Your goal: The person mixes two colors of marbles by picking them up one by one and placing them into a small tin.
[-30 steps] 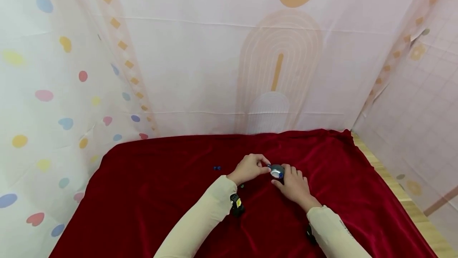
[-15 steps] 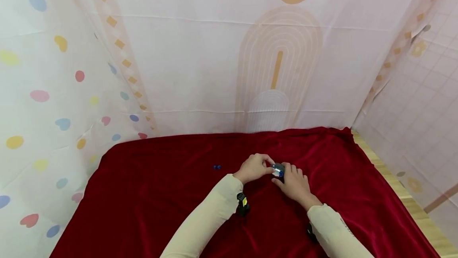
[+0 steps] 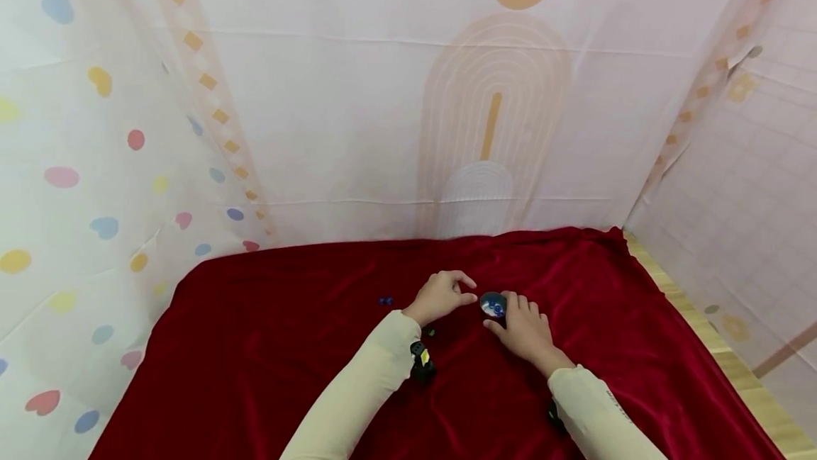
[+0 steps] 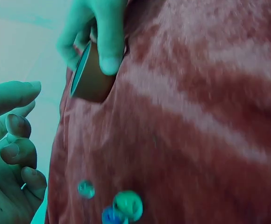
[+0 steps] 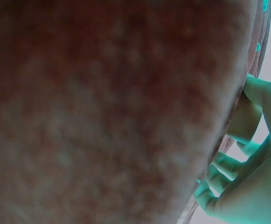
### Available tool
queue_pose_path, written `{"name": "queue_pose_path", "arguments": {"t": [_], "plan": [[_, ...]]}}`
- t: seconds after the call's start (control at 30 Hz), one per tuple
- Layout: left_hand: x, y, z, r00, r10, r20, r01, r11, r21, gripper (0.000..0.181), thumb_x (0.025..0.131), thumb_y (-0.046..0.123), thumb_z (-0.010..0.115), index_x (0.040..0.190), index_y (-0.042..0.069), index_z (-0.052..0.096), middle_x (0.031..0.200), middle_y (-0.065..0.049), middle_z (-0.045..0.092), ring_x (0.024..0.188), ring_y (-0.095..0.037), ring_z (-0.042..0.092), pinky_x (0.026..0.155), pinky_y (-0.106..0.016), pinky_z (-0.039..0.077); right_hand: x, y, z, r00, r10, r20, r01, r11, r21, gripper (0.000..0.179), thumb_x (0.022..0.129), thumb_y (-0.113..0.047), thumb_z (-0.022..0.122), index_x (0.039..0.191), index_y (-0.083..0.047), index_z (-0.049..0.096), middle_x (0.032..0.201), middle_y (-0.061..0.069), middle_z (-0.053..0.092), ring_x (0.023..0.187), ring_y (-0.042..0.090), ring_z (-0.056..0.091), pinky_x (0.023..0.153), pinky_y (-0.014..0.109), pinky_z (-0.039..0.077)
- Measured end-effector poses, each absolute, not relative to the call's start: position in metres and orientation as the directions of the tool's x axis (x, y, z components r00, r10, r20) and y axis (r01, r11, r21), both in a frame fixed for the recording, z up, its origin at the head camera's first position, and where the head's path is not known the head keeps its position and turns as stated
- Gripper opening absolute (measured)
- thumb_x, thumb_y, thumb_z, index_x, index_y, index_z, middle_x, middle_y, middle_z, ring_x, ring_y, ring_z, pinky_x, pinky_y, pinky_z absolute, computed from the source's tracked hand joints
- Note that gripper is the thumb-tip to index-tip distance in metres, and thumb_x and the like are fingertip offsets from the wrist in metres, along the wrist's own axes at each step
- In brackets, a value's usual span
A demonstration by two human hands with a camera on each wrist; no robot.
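Note:
A small metal bowl (image 3: pixel 493 297) stands on the red cloth, its mouth tipped toward me in the head view. Blue marbles (image 3: pixel 496 310) lie inside it. My right hand (image 3: pixel 527 329) grips the bowl's right side, thumb at the front and fingers behind; the left wrist view shows the bowl's outer wall (image 4: pixel 96 81) between them. Just left of the rim is my left hand (image 3: pixel 442 298), holding nothing, thumb and forefinger apart. In the left wrist view its other fingers (image 4: pixel 21 151) are bent loosely.
Blue marbles (image 3: pixel 386 300) rest on the red cloth (image 3: pixel 306 346) left of my left hand. A green marble (image 3: pixel 430 332) lies near that wrist. Patterned curtains (image 3: pixel 345 127) hang behind and at both sides. A strip of wooden table (image 3: pixel 721 357) shows at the right.
My left hand carried a blue marble to the bowl, let it go there and drew back to the left with thumb and forefinger parted. The right hand kept its grip on the bowl.

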State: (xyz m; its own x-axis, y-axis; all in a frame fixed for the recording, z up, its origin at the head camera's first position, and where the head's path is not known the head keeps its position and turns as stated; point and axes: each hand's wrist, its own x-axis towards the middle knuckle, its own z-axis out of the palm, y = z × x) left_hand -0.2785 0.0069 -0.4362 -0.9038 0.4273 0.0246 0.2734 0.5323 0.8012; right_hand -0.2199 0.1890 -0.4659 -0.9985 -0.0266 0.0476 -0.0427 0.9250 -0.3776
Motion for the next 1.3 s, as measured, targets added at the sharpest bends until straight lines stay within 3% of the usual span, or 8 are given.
{"name": "queue_pose_path", "arguments": {"t": [0.53,0.8,1.3], "plan": [[-0.286,-0.076,-0.443,-0.953,0.302,0.013,0.180,0.532,0.827,0.027,0.089,0.021,0.069,0.112,0.007,0.069,0.061,0.000,0.049,0.054,-0.013,0.042,0.055,-0.026,0.038,-0.218,0.190,-0.465,-0.999,-0.045,0.029,-0.053,0.917,-0.396,0.066,0.089,-0.038,0.067,0.136,0.001,0.041,0.127,0.022,0.052,0.112,0.041,0.048,0.087,0.054,0.041],[-0.284,-0.108,-0.439,-0.967,0.255,0.017,0.165,0.574,0.802,0.027,0.088,0.020,0.070,0.112,0.006,0.069,0.064,-0.007,0.056,0.055,-0.014,0.045,0.056,-0.026,0.039,-0.217,0.190,-0.466,-0.998,-0.052,0.043,-0.065,0.915,-0.398,0.065,0.090,-0.037,0.067,0.135,0.001,0.041,0.126,0.023,0.053,0.112,0.041,0.048,0.087,0.054,0.040],[-0.284,-0.135,-0.444,-0.974,0.224,-0.030,0.125,0.644,0.755,0.024,0.088,0.019,0.070,0.109,0.006,0.070,0.066,-0.003,0.055,0.059,-0.013,0.046,0.057,-0.025,0.039,-0.217,0.193,-0.465,-0.997,-0.062,0.045,-0.074,0.916,-0.395,0.065,0.090,-0.037,0.067,0.135,0.002,0.041,0.126,0.023,0.053,0.113,0.042,0.048,0.087,0.055,0.040]]}}
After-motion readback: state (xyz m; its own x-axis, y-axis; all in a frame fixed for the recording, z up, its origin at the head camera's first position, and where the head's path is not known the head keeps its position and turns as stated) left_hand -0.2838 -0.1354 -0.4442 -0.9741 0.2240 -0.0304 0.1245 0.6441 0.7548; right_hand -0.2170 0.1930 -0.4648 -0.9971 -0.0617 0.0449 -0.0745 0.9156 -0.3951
